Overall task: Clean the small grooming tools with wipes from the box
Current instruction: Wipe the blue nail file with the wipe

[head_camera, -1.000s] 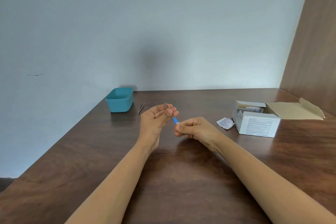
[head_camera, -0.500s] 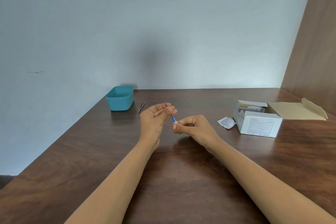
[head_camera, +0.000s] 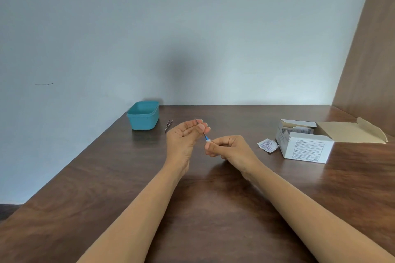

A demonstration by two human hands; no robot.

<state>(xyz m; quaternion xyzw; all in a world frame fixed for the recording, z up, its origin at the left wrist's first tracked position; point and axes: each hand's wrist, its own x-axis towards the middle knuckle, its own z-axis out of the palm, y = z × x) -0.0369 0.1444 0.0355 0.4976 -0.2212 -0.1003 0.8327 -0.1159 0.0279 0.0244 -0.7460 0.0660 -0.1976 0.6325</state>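
Above the dark wooden table (head_camera: 102, 177), the left hand (head_camera: 183, 135) pinches a thin blue-handled metal grooming tool (head_camera: 204, 135). The right hand (head_camera: 229, 147) squeezes a small white wipe (head_camera: 208, 140) round its end. Tugging hard could slip it loose.

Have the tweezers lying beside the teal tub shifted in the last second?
No. The tweezers lie just right of the teal tub, at the same gap and angle as in the earlier pictures.
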